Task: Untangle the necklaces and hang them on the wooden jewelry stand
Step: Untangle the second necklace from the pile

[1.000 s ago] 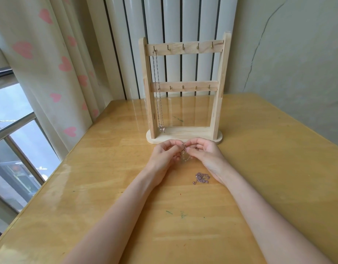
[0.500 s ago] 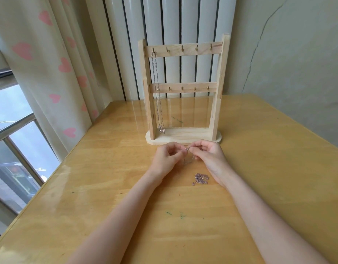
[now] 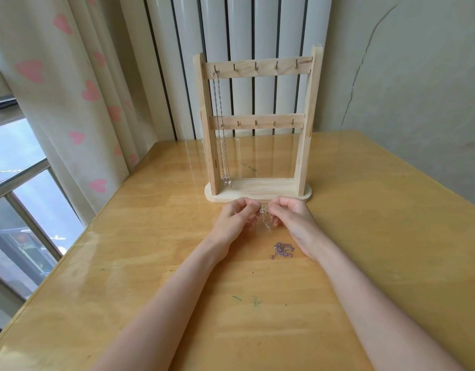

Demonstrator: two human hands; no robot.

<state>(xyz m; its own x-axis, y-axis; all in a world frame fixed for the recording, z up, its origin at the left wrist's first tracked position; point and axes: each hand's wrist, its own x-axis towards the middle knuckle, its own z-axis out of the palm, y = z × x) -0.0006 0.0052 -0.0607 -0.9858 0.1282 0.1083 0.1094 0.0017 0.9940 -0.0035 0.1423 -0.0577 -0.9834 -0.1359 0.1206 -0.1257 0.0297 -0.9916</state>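
Just before stand point(image 3: 257, 192) base: left hand point(image 3: 235, 219) and right hand point(image 3: 294, 219) pinch silver chain point(image 3: 265, 220) between them, chain dangling vertical; free hooks point(image 3: 256, 66) straight ahead, above.

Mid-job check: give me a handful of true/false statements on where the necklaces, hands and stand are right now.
1. One necklace already hangs from the top rail's leftmost hook on the wooden jewelry stand. True.
2. The left hand and right hand both pinch a chain. True.
3. A bunched purplish chain lies behind the stand. False: it lies on the table by the right wrist.
4. The lower rail holds two necklaces. False: none hangs from its hooks.
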